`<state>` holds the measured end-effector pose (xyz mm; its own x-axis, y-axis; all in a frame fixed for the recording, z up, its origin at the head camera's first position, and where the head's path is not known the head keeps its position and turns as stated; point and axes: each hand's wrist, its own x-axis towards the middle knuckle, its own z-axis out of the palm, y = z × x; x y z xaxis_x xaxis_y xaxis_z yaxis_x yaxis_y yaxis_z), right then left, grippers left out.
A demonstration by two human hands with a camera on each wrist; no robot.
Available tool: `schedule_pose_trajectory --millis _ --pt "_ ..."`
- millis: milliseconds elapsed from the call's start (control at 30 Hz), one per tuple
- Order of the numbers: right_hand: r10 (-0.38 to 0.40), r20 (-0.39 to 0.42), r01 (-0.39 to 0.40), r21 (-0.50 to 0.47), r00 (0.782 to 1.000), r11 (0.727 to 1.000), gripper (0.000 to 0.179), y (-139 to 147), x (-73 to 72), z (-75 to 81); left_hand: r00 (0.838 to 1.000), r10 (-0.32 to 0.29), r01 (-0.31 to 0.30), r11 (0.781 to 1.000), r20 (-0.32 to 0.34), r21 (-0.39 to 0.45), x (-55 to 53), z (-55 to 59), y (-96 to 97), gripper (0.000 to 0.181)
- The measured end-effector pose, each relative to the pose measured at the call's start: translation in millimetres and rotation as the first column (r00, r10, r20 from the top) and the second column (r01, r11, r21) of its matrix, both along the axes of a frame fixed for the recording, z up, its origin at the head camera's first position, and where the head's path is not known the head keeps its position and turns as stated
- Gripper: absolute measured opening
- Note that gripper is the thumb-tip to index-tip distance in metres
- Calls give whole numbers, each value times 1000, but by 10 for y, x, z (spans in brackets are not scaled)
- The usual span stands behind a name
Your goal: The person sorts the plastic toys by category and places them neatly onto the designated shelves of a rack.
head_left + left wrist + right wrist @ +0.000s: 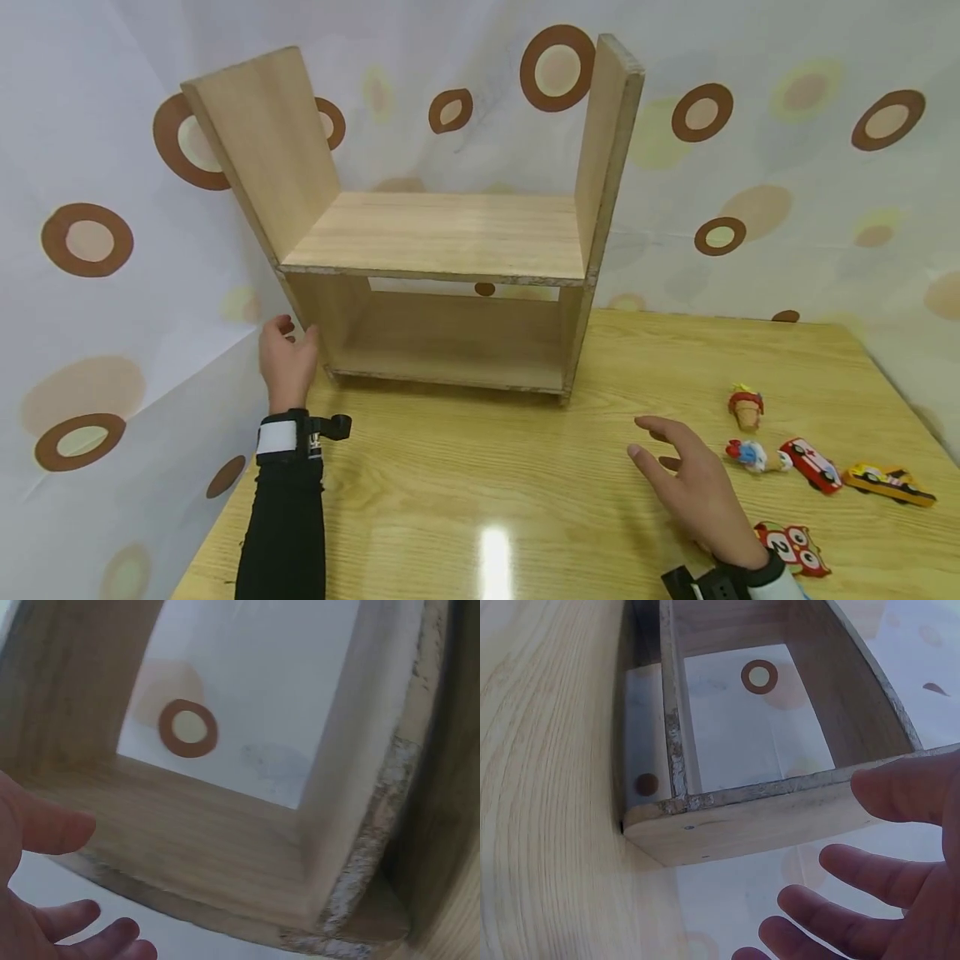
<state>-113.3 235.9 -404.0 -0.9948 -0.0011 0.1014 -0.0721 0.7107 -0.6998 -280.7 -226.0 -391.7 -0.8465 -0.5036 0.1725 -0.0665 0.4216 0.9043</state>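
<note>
A small wooden shelf (pixel 427 233) stands upright at the back of the table, with two tall side panels and two horizontal boards. My left hand (pixel 288 360) is beside its lower left panel, thumb and fingers spread apart. In the left wrist view the thumb (pixel 56 825) overlaps that panel's edge, while the other fingers lie outside it. Over the table to the right, my right hand (pixel 693 483) has loosely bent fingers and holds nothing. The right wrist view shows the shelf's right side panel (pixel 757 821) beyond the spread fingers.
On the right lie an ice-cream cone toy (pixel 746 408), a blue and white figure (pixel 753 456), a red toy car (pixel 812 465), a yellow toy truck (pixel 888 483) and a red owl toy (pixel 795 547) partly behind the right wrist. Patterned cloth (pixel 787 183) hangs behind the table (pixel 450 467).
</note>
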Motion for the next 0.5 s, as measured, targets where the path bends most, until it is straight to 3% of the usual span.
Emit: schedule_pose_trajectory --millis 100,167,333,500 --pt "5 15 -5 15 1000 1000 50 28 -7 -25 999 -43 43 999 -6 -16 -129 -67 -29 59" --pt "9 29 -10 34 1000 999 50 52 -4 -44 998 -62 61 997 -17 -57 -201 -124 -48 50" --pt "8 42 -10 69 999 998 50 107 40 -77 994 -106 100 987 -36 -129 -265 -213 -109 38" --pt "-6 22 5 84 1000 996 48 165 71 -58 987 -162 159 970 1 -182 -300 -214 -161 44"
